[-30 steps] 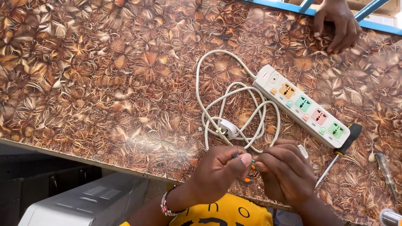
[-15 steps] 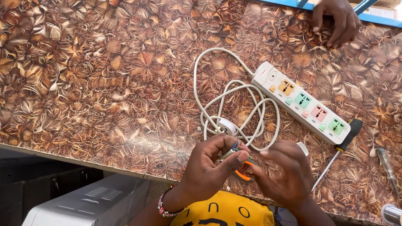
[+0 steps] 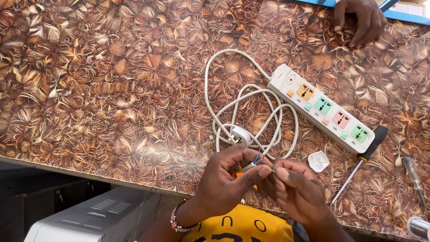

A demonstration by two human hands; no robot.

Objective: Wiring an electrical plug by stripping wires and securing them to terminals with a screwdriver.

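My left hand (image 3: pixel 224 179) pinches the stripped end of a white cable (image 3: pixel 237 103), where thin coloured wires (image 3: pixel 260 162) stick out. My right hand (image 3: pixel 298 190) meets it there, its fingertips on the same wire ends. An orange tool is partly hidden under my hands. The cable loops across the brown patterned table (image 3: pixel 112 89) to a white power strip (image 3: pixel 324 107) with several coloured sockets. A white plug body (image 3: pixel 241 134) lies inside the loops, and a white plug cover (image 3: pixel 318 161) rests just right of my hands.
A black-handled screwdriver (image 3: pixel 358 166) lies right of the plug cover, and a second slim tool (image 3: pixel 414 179) lies farther right. Another person's hand (image 3: pixel 360 20) rests at the table's far edge. A grey ventilated casing (image 3: pixel 94 219) sits below the near edge.
My hands have lifted slightly off the cable loops and drawn the cable end toward me, and the coloured wire ends now show between my fingertips. The other person's hand shifted a little.
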